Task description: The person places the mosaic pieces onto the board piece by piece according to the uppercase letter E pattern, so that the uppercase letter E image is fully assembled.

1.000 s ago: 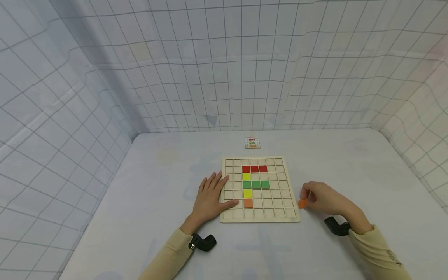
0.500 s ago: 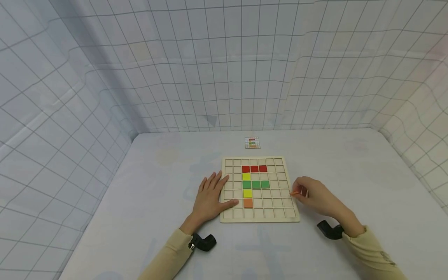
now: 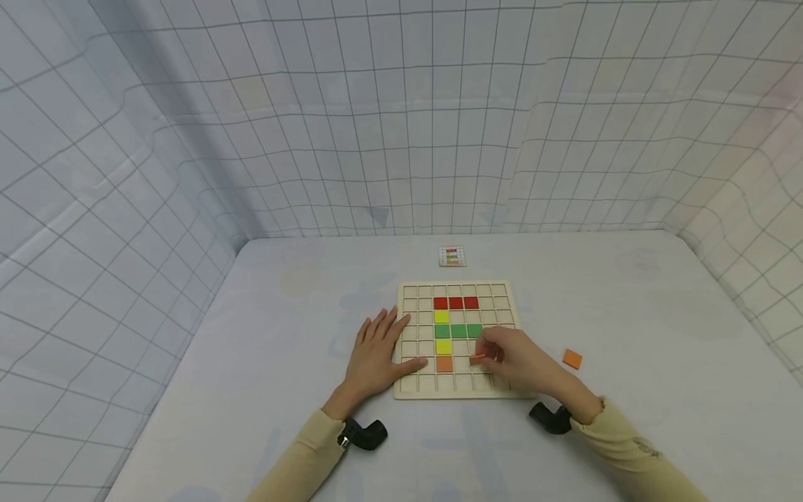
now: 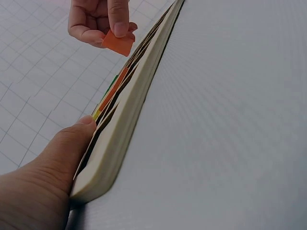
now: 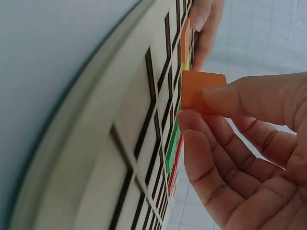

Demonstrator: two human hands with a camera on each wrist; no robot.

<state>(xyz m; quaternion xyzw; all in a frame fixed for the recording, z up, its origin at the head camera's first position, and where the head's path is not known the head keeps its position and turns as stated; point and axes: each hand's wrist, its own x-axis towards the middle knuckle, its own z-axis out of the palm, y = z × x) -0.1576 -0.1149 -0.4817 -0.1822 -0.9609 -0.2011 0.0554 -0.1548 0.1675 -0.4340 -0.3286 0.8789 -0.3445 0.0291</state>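
Note:
A cream grid board (image 3: 439, 395) lies on the table, its cells partly filled with coloured square tiles. Over its lower part, my right hand (image 3: 517, 359) pinches an orange tile (image 5: 197, 91) between thumb and fingers. The left wrist view shows this held tile (image 4: 118, 44) above the board's surface. To its left, one orange tile (image 3: 444, 364) sits in a cell under a yellow tile (image 3: 443, 346). My left hand (image 3: 374, 359) rests flat with spread fingers on the board's left edge, its thumb (image 4: 72, 143) lying over the rim.
Another orange tile (image 3: 572, 359) lies on the table right of the board. Behind the board is a small card (image 3: 452, 256) printed with a coloured grid pattern. Red tiles (image 3: 456, 303) and green tiles (image 3: 459, 331) fill other cells. Gridded white curtains (image 3: 401, 139) surround the table.
My right hand has lifted an orange tile from the table's right side and carried it left over the board. A second orange tile there is now uncovered. My left hand stays put.

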